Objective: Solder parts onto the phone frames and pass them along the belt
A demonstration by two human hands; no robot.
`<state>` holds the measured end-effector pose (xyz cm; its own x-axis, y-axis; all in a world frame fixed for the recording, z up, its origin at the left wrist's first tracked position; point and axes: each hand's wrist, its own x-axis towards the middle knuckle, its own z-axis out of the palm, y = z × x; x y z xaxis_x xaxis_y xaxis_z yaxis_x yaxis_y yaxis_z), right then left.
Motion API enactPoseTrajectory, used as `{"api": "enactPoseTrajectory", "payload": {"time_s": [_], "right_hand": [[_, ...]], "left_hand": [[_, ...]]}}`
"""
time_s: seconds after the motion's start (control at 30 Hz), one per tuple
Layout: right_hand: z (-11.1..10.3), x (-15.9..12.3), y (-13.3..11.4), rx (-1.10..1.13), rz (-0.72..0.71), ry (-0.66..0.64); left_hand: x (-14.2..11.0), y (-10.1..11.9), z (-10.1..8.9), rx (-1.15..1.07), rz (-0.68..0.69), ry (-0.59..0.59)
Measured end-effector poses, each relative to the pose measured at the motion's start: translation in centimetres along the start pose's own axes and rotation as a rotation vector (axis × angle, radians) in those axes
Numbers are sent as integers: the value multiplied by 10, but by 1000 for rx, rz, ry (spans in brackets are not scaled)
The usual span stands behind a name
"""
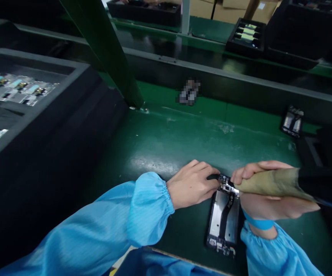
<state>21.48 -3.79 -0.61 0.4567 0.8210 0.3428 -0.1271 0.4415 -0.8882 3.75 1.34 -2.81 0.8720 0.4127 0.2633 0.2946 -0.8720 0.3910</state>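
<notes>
An opened smartphone [220, 214] lies on the green work surface in front of me, circuit board at its far end and a dark flex cable down its metal middle. My left hand [196, 184] is closed at its upper left edge, fingers bent onto the corner and steadying it. In my right hand [260, 203] is what looks like an electric screwdriver [272, 183], its thick grip wrapped in yellowish tape and its rear black. It lies nearly level, front end over the phone's top right corner. Its tip is hidden by the fingers.
A black foam tray [53, 63] of phone parts stands at the left. Behind it slants a dark green post [105, 50]. Another opened phone [292, 122] lies back right, and a blurred-out item [189, 92] lies by the rear ledge. More black trays [245, 36] stand beyond.
</notes>
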Motion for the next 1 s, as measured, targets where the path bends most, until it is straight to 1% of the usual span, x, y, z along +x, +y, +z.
{"api": "enactPoseTrajectory", "payload": {"time_s": [0.1,0.17,0.23,0.27,0.3,0.4,0.43,0.5,0.57,0.7,0.83,0.93,1.0], "right_hand": [[8,-1,3,3,-95,0],[8,-1,3,24,-88,-42],[2,3,0,34,-52,-59],[-3,7,-3,21,-62,-36],[-10,11,-6,-6,-104,11],[-28,26,-13,-102,-320,231],[-32,30,-13,-119,-343,285],[-37,37,-11,-122,-293,344],[-38,39,-7,-121,-220,345],[-37,37,3,-154,-226,353],[-39,37,9,-134,-209,352],[-43,38,6,-125,-204,328],[-46,35,-2,-113,-229,326]], "left_hand": [[0,0,0,-1,0,-15],[0,-1,1,-3,2,-18],[-1,-2,1,-7,-2,-9],[-1,-2,2,-10,-4,-1],[-2,-2,2,-12,-2,7],[-3,-3,3,-17,10,27],[-3,-4,3,-18,13,33],[-4,-4,3,-21,14,42],[-5,-5,3,-19,16,46],[-5,-5,3,-11,21,44],[-5,-5,2,-9,25,44],[-4,-4,2,-4,19,43],[-4,-4,2,9,12,42]]}}
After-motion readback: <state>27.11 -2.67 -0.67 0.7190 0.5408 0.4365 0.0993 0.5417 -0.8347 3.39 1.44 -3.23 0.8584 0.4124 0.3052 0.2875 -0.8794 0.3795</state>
